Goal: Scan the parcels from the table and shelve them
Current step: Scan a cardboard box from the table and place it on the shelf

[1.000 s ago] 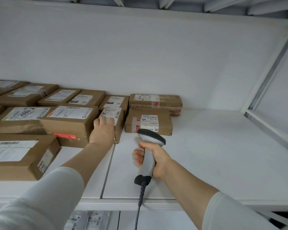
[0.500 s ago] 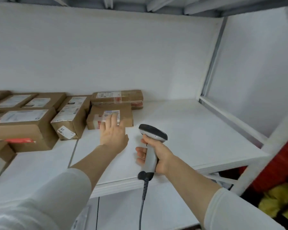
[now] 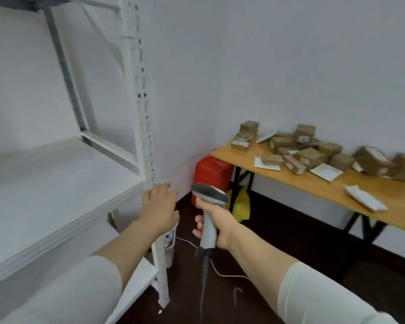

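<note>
Facing corner: shelf at 9 o'clock, table at 3 o'clock.
Right hand gripped the scanner; left hand empty, fingers loose, beside the shelf. Parcels lay heaped on the table.

White walls, dark floor, white metal shelving, wooden table

We are in a small parcel storeroom. At nine o'clock stands a white steel rack with a slotted upright. At two o'clock a wooden table is heaped with labelled cardboard parcels and white mailers. At six o'clock we hold a corded scanner. Around us are bare white walls and a dark floor.
</note>
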Available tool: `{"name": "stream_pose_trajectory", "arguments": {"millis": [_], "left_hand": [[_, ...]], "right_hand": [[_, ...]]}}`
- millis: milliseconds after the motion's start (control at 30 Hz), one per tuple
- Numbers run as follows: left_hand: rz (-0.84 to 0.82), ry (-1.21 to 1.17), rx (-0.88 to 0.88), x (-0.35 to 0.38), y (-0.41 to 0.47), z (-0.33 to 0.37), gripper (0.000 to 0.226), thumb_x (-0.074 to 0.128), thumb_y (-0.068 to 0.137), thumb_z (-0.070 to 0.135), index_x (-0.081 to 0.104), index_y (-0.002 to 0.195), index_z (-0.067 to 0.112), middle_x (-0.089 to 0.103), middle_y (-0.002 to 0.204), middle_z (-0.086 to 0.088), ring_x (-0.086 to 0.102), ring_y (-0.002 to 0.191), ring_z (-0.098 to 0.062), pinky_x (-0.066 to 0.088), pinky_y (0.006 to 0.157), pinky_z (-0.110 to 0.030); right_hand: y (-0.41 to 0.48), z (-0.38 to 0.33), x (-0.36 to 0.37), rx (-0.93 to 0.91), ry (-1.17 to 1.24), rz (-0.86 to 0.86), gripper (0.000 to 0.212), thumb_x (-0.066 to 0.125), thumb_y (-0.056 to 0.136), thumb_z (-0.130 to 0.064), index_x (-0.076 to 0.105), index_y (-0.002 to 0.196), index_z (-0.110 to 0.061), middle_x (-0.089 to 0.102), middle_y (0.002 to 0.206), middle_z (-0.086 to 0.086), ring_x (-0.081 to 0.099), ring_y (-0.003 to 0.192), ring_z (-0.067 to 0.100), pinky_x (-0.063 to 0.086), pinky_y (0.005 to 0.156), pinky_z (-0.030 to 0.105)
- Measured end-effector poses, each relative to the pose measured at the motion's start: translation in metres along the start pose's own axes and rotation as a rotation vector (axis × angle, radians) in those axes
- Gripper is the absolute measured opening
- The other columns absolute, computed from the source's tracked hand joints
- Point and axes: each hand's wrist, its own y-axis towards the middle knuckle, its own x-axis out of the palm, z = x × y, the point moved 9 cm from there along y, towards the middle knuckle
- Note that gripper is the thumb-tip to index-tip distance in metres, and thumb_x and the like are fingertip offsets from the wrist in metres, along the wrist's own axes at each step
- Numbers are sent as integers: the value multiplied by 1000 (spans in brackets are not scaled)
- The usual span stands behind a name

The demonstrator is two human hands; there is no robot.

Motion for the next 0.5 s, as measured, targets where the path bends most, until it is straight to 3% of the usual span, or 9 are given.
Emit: {"name": "stream_pose_trajectory", "arguments": {"millis": [233,500], "left_hand": [[1,-18,348,23,64,216,64,53,90,38,30,147,18,23,153,-8,20,140,-26,19,110,-37],[-94,14,563,69,147,370,69,51,92,44,21,150,22,14,156,-7,10,144,-27,14,115,-41]], "right_hand": [[-35,-56,-204,-107,209,282,22,70,87,-29,62,87,-9,52,51,2,48,41,11,49,59,29],[-26,-85,-356,-149,387,548,26,75,82,-29,66,96,-9,56,55,3,52,48,13,53,57,29]]}}
